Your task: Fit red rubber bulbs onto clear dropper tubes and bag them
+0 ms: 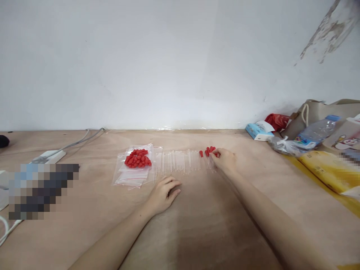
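My left hand [165,193] rests on the table with its fingers loosely bent and apart, holding nothing. Just beyond it lies a row of clear thin dropper tubes [177,161], side by side. My right hand [224,159] is at the row's right end, thumb and fingers pinched on a red-bulbed dropper [216,153] that they partly hide. Several red rubber bulbs [207,151] lie next to those fingertips, with clear tubes below some of them. To the left, a pile of red bulbs [137,159] sits on clear zip bags [132,177].
On the right are a blue tissue pack [259,131], a plastic bottle [319,131], a beige bag [341,108] and a yellow package [329,170]. A white power strip [50,157] with a grey cable [77,141] lies left. A wall [168,67] borders the table's back edge.
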A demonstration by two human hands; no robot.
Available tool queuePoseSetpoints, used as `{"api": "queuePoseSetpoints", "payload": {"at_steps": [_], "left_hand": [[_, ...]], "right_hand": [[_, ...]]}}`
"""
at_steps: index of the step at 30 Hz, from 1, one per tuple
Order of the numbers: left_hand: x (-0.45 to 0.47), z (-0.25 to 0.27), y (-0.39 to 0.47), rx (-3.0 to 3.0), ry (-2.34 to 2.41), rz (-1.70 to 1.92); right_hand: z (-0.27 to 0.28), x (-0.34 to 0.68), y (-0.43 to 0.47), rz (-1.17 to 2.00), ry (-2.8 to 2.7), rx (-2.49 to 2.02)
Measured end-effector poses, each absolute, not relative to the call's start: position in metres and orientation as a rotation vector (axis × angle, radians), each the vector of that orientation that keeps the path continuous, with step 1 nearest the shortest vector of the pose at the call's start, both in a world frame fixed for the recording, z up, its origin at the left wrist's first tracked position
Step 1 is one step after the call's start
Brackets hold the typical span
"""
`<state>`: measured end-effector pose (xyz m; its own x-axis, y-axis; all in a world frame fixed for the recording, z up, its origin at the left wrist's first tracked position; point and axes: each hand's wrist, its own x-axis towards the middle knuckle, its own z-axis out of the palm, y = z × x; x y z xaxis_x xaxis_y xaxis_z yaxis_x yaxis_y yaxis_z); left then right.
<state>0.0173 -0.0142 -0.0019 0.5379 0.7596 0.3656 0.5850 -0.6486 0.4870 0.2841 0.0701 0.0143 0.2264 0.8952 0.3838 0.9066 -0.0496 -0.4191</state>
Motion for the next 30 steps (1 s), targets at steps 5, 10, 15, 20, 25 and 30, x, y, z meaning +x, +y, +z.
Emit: {"api": "queuePoseSetpoints", "payload": {"at_steps": [5, 10, 15, 20, 25, 30], "left_hand": [[0.018, -0.001, -0.014, 2.477, 1.118, 0.803], [0.018, 0.0, -0.015, 2.478, 1.115, 0.805], [0.018, 0.0, -0.015, 2.469, 1.115, 0.8], [0.018, 0.0, -0.015, 2.466, 1.11, 0.814], [0.018, 0.0, -0.014, 2.38, 1.12, 0.864], [0.024, 0.0, -0.01, 1.892, 1.208, 1.008]], "right_hand": [[0.013, 0.265, 0.062, -0.149, -1.885, -2.031], [0.013, 0.25, 0.064, -0.176, -1.877, -2.157], [0.016, 0.248, 0.064, -0.152, -1.868, -2.232], [0.017, 0.243, 0.066, -0.098, -1.867, -2.279], [0.022, 0.236, 0.054, -0.114, -1.825, -2.226], [0.024, 0.211, 0.01, 0.232, -2.05, -1.524]]}}
